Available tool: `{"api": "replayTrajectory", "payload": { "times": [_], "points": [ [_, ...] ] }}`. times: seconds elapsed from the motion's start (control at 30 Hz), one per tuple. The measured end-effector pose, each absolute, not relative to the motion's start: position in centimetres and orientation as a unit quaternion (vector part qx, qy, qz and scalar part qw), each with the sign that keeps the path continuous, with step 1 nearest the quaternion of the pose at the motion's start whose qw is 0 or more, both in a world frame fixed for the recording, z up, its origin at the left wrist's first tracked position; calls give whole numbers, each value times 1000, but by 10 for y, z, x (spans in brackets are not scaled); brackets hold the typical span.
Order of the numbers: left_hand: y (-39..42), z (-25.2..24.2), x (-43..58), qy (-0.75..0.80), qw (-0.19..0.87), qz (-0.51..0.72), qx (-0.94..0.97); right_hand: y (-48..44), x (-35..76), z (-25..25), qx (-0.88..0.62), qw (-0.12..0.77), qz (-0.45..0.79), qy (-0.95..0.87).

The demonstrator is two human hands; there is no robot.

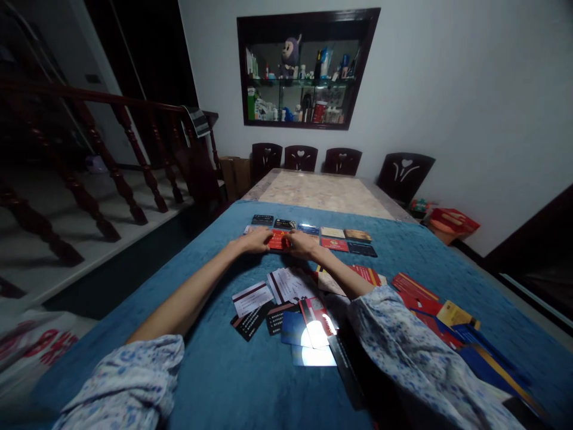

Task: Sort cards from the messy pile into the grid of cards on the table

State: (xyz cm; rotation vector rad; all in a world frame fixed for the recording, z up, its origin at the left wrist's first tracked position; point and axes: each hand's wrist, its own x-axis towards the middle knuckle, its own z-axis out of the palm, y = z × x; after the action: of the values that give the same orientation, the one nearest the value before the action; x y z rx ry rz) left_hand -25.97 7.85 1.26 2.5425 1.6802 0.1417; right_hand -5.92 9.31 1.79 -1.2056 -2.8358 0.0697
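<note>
A red card (278, 240) lies at the front row of cards on the blue cloth, between my two hands. My left hand (256, 240) pinches its left edge, and a pale card shows partly behind that hand. At the card's right edge, the fingers of my right hand (302, 245) are bent onto it. Just behind are a black card (262, 220), another black card (285, 224) and a blue card (308, 229). Right of my right hand sit a beige card (332, 232), a brown card (357, 236), a red-and-white card (334, 245) and a dark card (362, 249).
Loose cards overlap nearer me, including white cards (253, 298), a black card (251, 322) and a blue card (293, 327) under bright glare. More red cards (416, 286) and blue cards (487, 361) spread at right. Chairs (301, 158) stand beyond the table (313, 190).
</note>
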Motion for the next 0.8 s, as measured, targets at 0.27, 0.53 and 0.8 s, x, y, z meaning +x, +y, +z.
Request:
{"api": "replayTrajectory", "payload": {
  "times": [0.27,0.53,0.8],
  "points": [
    [83,9,-259,556,59,25,829,104,-61,11,-369,7,15,-929],
    [94,-1,-265,533,61,9,844,106,-62,9,-347,0,16,-938],
    [98,-6,-268,513,65,25,856,111,-65,3,-359,-2,15,-933]
  ]
}}
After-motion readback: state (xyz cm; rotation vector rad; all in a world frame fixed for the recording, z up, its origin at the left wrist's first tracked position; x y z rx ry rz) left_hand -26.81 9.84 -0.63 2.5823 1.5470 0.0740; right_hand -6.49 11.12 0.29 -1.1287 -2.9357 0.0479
